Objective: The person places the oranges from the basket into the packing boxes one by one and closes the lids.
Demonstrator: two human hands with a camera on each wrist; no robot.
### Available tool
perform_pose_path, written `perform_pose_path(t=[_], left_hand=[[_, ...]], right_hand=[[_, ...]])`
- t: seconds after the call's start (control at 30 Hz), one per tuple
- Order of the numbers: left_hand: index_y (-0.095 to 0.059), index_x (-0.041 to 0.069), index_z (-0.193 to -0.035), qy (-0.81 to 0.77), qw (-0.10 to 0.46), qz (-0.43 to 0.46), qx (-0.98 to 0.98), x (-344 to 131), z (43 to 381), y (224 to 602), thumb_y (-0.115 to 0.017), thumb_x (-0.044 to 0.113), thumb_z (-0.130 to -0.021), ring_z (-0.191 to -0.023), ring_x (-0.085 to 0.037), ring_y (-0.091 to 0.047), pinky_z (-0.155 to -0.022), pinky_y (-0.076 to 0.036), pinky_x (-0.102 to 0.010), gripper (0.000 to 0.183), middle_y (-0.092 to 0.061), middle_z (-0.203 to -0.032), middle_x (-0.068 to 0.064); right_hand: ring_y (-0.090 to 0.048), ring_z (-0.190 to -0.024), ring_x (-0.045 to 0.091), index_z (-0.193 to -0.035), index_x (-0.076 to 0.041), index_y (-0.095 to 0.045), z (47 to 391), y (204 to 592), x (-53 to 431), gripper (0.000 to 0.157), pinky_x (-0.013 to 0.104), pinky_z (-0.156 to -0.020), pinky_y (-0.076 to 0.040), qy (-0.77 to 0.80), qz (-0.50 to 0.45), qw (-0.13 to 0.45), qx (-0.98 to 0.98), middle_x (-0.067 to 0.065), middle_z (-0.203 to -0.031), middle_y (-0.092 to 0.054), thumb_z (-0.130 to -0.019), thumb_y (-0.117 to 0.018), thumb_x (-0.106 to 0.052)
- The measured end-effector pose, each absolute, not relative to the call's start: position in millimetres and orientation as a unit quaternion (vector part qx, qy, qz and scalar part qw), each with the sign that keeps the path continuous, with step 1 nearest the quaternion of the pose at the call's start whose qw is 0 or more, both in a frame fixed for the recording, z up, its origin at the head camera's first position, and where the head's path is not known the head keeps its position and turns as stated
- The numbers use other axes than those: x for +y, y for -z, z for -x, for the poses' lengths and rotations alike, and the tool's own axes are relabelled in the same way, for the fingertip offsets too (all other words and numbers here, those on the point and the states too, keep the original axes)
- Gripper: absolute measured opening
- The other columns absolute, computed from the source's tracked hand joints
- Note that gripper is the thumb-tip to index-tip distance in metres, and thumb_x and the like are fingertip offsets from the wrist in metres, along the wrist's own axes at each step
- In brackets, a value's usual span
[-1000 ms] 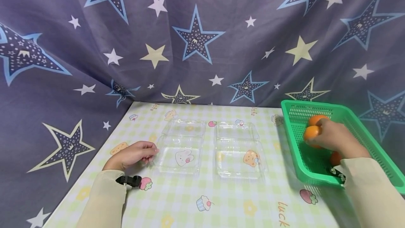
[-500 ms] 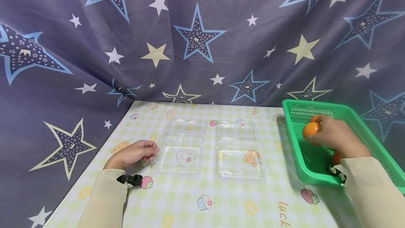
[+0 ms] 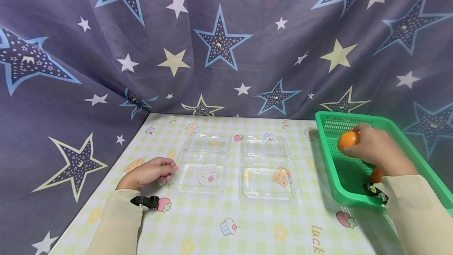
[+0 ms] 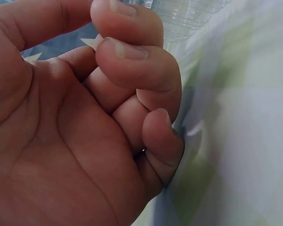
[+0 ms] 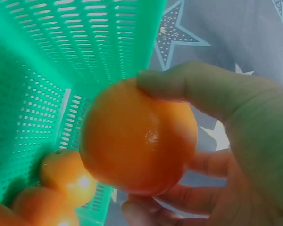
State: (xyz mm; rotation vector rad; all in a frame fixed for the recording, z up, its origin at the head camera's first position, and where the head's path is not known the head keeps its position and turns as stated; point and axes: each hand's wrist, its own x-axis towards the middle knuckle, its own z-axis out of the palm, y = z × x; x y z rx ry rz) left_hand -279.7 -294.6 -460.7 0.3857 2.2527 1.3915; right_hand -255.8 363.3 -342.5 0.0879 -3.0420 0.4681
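Observation:
My right hand [image 3: 378,148] grips an orange [image 3: 348,141], held up within the green basket [image 3: 334,192] at the table's right. In the right wrist view the thumb lies on top of this orange [image 5: 137,141] and the fingers curl behind and beneath it. More oranges lie lower in the basket, one of them [image 5: 68,176] with its stem end up. Beside the left clear plastic box [image 3: 201,178], my left hand [image 3: 150,172] rests on the table, fingertips right at the box's edge. Its fingers [image 4: 137,66] are loosely curled, and nothing shows inside the palm.
A second clear plastic box [image 3: 269,180] stands open-lidded to the right of the first, both with lids folded back. A checked cloth [image 3: 198,223] covers the table. Behind hangs a star-patterned curtain [image 3: 247,23]. A black strap [image 3: 143,201] sits on the left wrist.
My right hand has lifted the orange slightly, and the orange behind it has dropped out of sight in the head view. The left hand and both boxes stay put.

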Motion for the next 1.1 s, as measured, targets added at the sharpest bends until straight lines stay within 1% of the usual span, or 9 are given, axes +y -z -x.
perform_pose_path(t=[0.07,0.2,0.33,0.5,0.63,0.8,0.9,1.0,1.1], left_hand=[[-0.056,-0.002,-0.089,-0.506,0.231,-0.141,0.819,-295,280,461,-0.060,0.028,-0.105,-0.066,-0.017,-0.047,-0.066,-0.042,-0.032,0.035,-0.051,-0.073,-0.003],[-0.055,-0.004,-0.089,-0.507,0.231,-0.139,0.819,-296,280,462,-0.060,0.028,-0.105,-0.066,-0.018,-0.046,-0.065,-0.042,-0.033,0.036,-0.050,-0.073,-0.004],[-0.054,-0.005,-0.090,-0.505,0.232,-0.136,0.820,-296,279,462,-0.060,0.028,-0.105,-0.065,-0.020,-0.046,-0.065,-0.042,-0.033,0.037,-0.048,-0.072,-0.005],[-0.053,-0.005,-0.088,-0.501,0.230,-0.136,0.823,-295,278,461,-0.060,0.028,-0.105,-0.065,-0.021,-0.045,-0.064,-0.042,-0.034,0.037,-0.047,-0.072,-0.005],[-0.052,-0.006,-0.088,-0.497,0.226,-0.142,0.826,-293,278,460,-0.059,0.028,-0.106,-0.064,-0.022,-0.045,-0.065,-0.042,-0.034,0.039,-0.047,-0.072,-0.006],[-0.052,-0.007,-0.089,-0.497,0.225,-0.144,0.826,-292,278,459,-0.057,0.027,-0.107,-0.065,-0.019,-0.045,-0.065,-0.043,-0.033,0.039,-0.047,-0.073,-0.005],[-0.052,-0.006,-0.088,-0.498,0.225,-0.144,0.825,-293,278,459,-0.057,0.026,-0.107,-0.065,-0.018,-0.045,-0.065,-0.042,-0.032,0.038,-0.047,-0.072,-0.004],[-0.053,-0.004,-0.087,-0.501,0.226,-0.143,0.823,-293,277,459,-0.057,0.027,-0.107,-0.065,-0.019,-0.044,-0.065,-0.042,-0.032,0.036,-0.047,-0.072,-0.004],[-0.053,-0.006,-0.088,-0.505,0.226,-0.141,0.821,-293,276,458,-0.057,0.026,-0.107,-0.064,-0.019,-0.044,-0.064,-0.042,-0.033,0.037,-0.047,-0.071,-0.003]], right_hand=[[-0.055,-0.075,0.029,-0.123,0.003,-0.057,255,340,361,0.067,0.034,-0.059,-0.040,-0.149,-0.030,0.038,-0.988,0.015,-0.092,-0.064,-0.081,-0.082,-0.042],[-0.054,-0.074,0.028,-0.121,0.002,-0.056,253,335,356,0.064,0.034,-0.059,-0.039,-0.151,-0.034,0.043,-0.987,0.013,-0.091,-0.063,-0.082,-0.080,-0.041],[-0.055,-0.075,0.029,-0.128,0.004,-0.053,251,329,350,0.070,0.034,-0.059,-0.041,-0.155,-0.034,0.044,-0.986,0.016,-0.096,-0.064,-0.084,-0.079,-0.044],[-0.056,-0.075,0.029,-0.133,0.004,-0.051,249,322,342,0.079,0.034,-0.058,-0.043,-0.153,-0.030,0.048,-0.987,0.018,-0.100,-0.065,-0.083,-0.080,-0.050],[-0.056,-0.074,0.028,-0.132,0.003,-0.052,245,315,335,0.081,0.034,-0.058,-0.043,-0.156,-0.033,0.056,-0.986,0.017,-0.100,-0.065,-0.082,-0.081,-0.054],[-0.057,-0.077,0.029,-0.134,0.003,-0.050,240,307,325,0.086,0.034,-0.059,-0.043,-0.154,-0.041,0.065,-0.985,0.019,-0.104,-0.066,-0.082,-0.080,-0.058],[-0.058,-0.079,0.031,-0.135,0.003,-0.050,238,304,319,0.088,0.034,-0.060,-0.043,-0.155,-0.045,0.070,-0.984,0.021,-0.106,-0.066,-0.082,-0.080,-0.060],[-0.059,-0.080,0.032,-0.135,0.003,-0.050,236,303,314,0.089,0.035,-0.060,-0.043,-0.157,-0.048,0.077,-0.983,0.023,-0.107,-0.066,-0.081,-0.081,-0.060],[-0.061,-0.082,0.034,-0.136,0.002,-0.051,234,303,310,0.088,0.035,-0.061,-0.045,-0.163,-0.052,0.086,-0.982,0.024,-0.109,-0.066,-0.080,-0.082,-0.059]])
